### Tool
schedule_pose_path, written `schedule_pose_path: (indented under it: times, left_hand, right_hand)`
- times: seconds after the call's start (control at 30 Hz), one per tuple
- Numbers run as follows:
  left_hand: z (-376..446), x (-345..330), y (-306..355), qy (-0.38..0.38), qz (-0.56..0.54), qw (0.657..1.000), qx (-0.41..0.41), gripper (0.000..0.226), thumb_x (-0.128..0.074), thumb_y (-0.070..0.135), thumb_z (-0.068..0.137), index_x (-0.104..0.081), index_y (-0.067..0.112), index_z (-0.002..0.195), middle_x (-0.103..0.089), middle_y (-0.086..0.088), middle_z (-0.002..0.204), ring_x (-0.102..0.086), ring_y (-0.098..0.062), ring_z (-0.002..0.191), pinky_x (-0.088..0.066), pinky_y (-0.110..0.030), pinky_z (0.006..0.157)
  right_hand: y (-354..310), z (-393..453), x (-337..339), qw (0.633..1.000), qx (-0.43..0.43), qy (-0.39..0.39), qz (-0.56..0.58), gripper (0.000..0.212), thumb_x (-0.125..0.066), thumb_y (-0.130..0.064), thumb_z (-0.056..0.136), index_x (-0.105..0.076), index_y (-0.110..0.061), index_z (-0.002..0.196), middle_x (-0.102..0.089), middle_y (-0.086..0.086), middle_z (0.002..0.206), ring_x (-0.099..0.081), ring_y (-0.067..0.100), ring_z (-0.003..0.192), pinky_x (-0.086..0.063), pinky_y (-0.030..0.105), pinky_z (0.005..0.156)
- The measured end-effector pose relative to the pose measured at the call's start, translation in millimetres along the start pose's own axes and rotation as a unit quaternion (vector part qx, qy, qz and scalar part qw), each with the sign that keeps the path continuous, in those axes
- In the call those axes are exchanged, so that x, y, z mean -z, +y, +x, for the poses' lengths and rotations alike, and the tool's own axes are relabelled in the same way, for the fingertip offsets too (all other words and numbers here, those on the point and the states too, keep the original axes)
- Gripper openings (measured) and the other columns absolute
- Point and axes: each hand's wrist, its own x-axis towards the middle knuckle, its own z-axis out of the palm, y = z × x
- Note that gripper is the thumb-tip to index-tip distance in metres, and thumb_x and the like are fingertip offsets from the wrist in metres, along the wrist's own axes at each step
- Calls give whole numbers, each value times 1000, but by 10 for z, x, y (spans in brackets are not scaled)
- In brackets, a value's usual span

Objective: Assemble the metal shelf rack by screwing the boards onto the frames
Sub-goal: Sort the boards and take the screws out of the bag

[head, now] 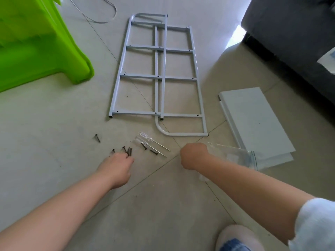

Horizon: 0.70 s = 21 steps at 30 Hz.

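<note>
Tiled floor [54, 124] as work surface, with green plastic stool [36, 44] at far left and dark sofa [293, 33] at far right. Two grey metal frames [159, 77] lying flat, overlapped, no board attached. White boards [253, 122] stacked flat to the right of the frames, just apart from them. Dark screws [128, 151] loose on the tiles nearest the person, beside two clear-handled screwdrivers [150, 143]. Left hand [116, 169] curled at the screw pile, fingertips on the nearest screws; whether any is pinched cannot be told. Right hand [194, 155] clenched on clear plastic bag [233, 156], held over the near end of the boards. Judged at the unpacking stage: hardware laid out, no screw driven, all joining of boards to frames outstanding.
</note>
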Motion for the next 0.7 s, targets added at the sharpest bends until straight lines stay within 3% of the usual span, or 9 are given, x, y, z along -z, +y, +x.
schedule_pose_path:
  times: [0.1,0.2,0.27,0.37,0.47,0.57,0.7]
  left_hand:
    - [-36,3,-74,14,-10,1000,13,39,-39,23,92,-43,19,131,-41,-1,134,-38,-22,126,-39,-33,99]
    - [-45,29,-84,21,-16,999,19,39,-38,22,92,-42,20,131,-41,-1,134,-37,-22,127,-40,-33,99]
    - [-28,46,-72,26,-26,999,18,39,-38,22,92,-43,19,130,-42,-2,133,-37,-22,127,-40,-34,99]
    - [24,68,-21,36,-37,999,10,39,-39,22,92,-44,18,131,-41,-2,135,-36,-23,128,-38,-33,100]
    - [66,79,76,35,-46,998,-7,39,-39,21,92,-44,18,130,-41,-2,135,-35,-23,128,-36,-33,103]
    - [84,86,163,31,-46,998,-19,38,-38,21,92,-44,17,129,-41,-2,134,-35,-22,127,-35,-31,102]
    - [122,125,265,38,-49,998,-13,38,-38,22,93,-44,17,130,-41,-3,135,-36,-23,127,-36,-32,99]
  right_hand:
    - [-23,42,74,999,-27,35,17,30,-46,-12,89,-56,-12,118,-54,7,122,-53,27,111,-45,34,87]
    - [41,56,97,991,-125,-37,-10,49,-54,-22,88,-41,-10,134,-39,19,135,-43,39,120,-46,53,90]
    - [102,7,69,982,-170,-78,-26,52,-55,-24,87,-40,-9,135,-36,24,133,-45,45,115,-48,55,86]
    - [241,-24,-133,983,-167,-74,33,37,-46,-11,88,-50,-5,124,-51,20,122,-54,39,107,-52,45,81]
    - [380,-63,-295,980,-134,-76,127,30,-40,-4,90,-54,-4,117,-56,13,121,-55,29,110,-44,32,79]
    - [425,-105,-322,979,-133,-86,130,30,-39,-5,92,-58,-5,116,-57,9,123,-54,26,114,-44,30,90]
    - [375,-98,-184,986,-110,-34,122,28,-40,-9,91,-59,-10,111,-58,4,116,-57,22,107,-42,26,80]
